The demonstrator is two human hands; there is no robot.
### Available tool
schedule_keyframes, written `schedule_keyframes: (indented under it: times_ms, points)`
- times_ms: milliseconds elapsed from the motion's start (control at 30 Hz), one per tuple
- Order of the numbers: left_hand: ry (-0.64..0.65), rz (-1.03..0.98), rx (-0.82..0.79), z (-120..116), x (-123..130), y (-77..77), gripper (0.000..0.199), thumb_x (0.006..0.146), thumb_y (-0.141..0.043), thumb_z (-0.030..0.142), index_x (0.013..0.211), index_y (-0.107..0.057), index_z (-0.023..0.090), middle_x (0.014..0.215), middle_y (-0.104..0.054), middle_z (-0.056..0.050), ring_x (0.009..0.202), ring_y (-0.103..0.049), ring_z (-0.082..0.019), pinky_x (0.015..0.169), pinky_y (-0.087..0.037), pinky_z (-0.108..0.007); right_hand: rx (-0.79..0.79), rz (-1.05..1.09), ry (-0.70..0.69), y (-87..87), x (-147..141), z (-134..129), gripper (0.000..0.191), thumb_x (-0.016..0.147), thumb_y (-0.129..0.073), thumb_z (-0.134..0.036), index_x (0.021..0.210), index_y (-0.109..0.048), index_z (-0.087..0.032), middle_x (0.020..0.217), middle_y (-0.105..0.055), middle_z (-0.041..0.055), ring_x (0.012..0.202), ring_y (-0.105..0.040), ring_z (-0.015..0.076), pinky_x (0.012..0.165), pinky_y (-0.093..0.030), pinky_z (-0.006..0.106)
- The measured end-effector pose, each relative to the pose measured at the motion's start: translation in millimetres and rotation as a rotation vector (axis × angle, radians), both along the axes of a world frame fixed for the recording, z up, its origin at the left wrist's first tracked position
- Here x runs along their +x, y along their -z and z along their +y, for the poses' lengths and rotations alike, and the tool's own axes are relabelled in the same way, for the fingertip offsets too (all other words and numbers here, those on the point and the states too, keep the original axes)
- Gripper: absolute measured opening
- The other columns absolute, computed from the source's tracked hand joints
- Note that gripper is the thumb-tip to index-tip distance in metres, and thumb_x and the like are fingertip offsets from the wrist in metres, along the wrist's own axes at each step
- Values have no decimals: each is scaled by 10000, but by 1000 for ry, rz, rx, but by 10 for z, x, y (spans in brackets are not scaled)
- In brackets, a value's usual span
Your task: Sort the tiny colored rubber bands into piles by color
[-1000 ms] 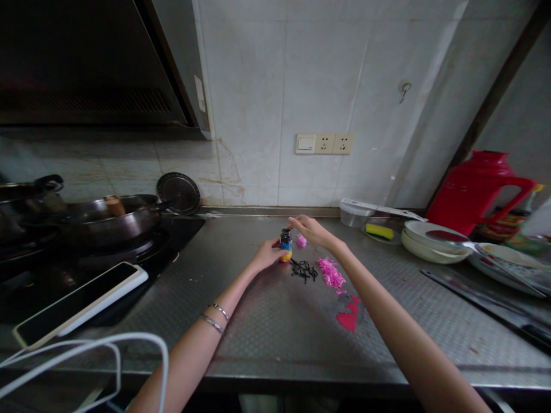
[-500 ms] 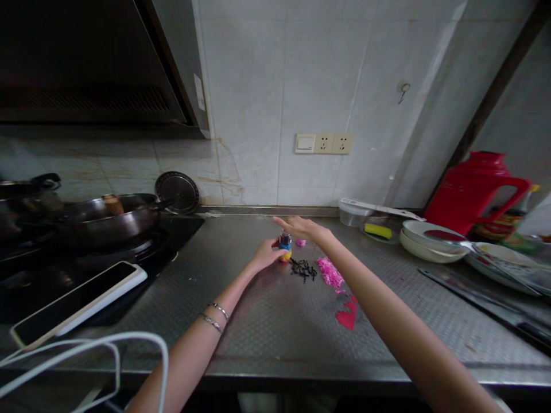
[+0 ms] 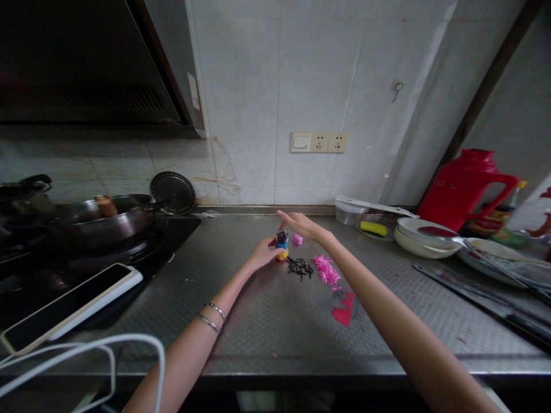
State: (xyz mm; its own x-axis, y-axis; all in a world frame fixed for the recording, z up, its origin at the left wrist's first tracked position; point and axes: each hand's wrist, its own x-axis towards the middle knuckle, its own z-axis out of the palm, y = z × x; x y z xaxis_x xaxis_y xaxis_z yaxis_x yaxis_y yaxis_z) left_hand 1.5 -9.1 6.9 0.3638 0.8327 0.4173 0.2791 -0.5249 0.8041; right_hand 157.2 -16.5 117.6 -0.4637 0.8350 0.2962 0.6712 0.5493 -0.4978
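A small glass jar point(image 3: 282, 245) with layers of red, yellow, blue and black stands upright on the metal counter. Wrapped round its left side, my left hand point(image 3: 263, 254) holds it. Just above and behind the jar's mouth is my right hand point(image 3: 300, 223), its fingers stretched to the left; no object shows in it. Black shreds point(image 3: 300, 268) lie in a loose pile right of the jar, and pink shreds point(image 3: 327, 270) sit farther right. Nearer the front is a cut red piece point(image 3: 343, 310). A small pink item point(image 3: 297, 239) rests behind the black pile.
On the left are a pan point(image 3: 107, 221) on the stove, a white-edged phone-like device point(image 3: 73, 307) and a white cable point(image 3: 161, 355). At right stand a plastic tub point(image 3: 348, 213), a yellow item point(image 3: 373, 229), stacked bowls point(image 3: 424, 244), a knife point(image 3: 473, 298) and a red thermos point(image 3: 458, 189).
My right hand has lifted slightly from the jar's mouth, whose dark top now shows more. My left hand still holds the jar. The whole view has shifted a little.
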Motion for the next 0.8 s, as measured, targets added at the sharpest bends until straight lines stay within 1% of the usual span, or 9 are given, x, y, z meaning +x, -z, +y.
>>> schedule_keyframes:
  times_ms: [100,200,300,400,467,533,667,733,800]
  points:
    - [24,-18,3,-6,-1,-5,343,663,-605,182,1005,-600,152,983,-644,-63,880,-593,-180,830,-426,-317,75,114,13,-12,52,-48,614,866,-200,-506,761,-684,-144,914,-650,90,882,-574,198,842,-371,297]
    - [20,-31,-17,-2,0,-3,356,660,-615,183,1013,-597,145,988,-643,-71,883,-593,-183,826,-431,-319,136,230,50,63,153,-83,483,860,-284,-422,789,-683,-160,980,-630,73,913,-557,188,842,-374,294]
    - [31,-46,-26,14,2,4,352,650,-628,184,997,-603,132,986,-645,-78,885,-595,-188,830,-432,-323,159,310,71,280,294,-111,261,767,-452,-275,835,-677,-161,953,-642,54,912,-555,175,822,-393,268]
    - [49,-54,-7,30,4,8,340,644,-639,194,974,-612,117,993,-644,-86,904,-591,-198,852,-424,-335,13,301,106,581,420,-139,291,682,-455,-141,876,-671,-157,815,-671,36,776,-587,160,724,-434,250]
    - [40,-50,4,38,5,9,337,642,-643,205,964,-616,108,990,-646,-92,904,-591,-204,860,-422,-344,-31,224,114,756,470,-156,306,641,-456,-105,844,-681,-153,813,-673,36,763,-589,162,716,-436,251]
    - [28,-43,9,44,5,13,346,641,-648,212,967,-615,102,990,-645,-98,899,-593,-206,859,-425,-347,-61,146,73,875,492,-171,337,618,-460,-85,861,-679,-166,846,-670,28,783,-585,161,720,-436,250]
    - [29,-44,17,54,3,27,363,639,-649,208,983,-605,99,1005,-640,-101,906,-592,-203,859,-429,-338,-89,41,-131,981,477,-212,362,620,-516,-114,943,-657,-197,957,-644,14,878,-562,160,780,-425,252]
    - [28,-44,15,53,3,30,346,641,-645,208,968,-609,101,996,-644,-97,903,-594,-201,856,-432,-333,-56,-33,-136,1014,464,-246,359,620,-583,-196,972,-649,-204,973,-632,29,917,-545,182,833,-402,288]
    - [22,-45,7,46,4,26,330,640,-644,204,955,-613,107,985,-648,-91,898,-595,-199,851,-436,-330,-1,-121,-84,1045,457,-285,416,594,-644,-295,1001,-639,-210,990,-617,51,965,-514,219,876,-371,338]
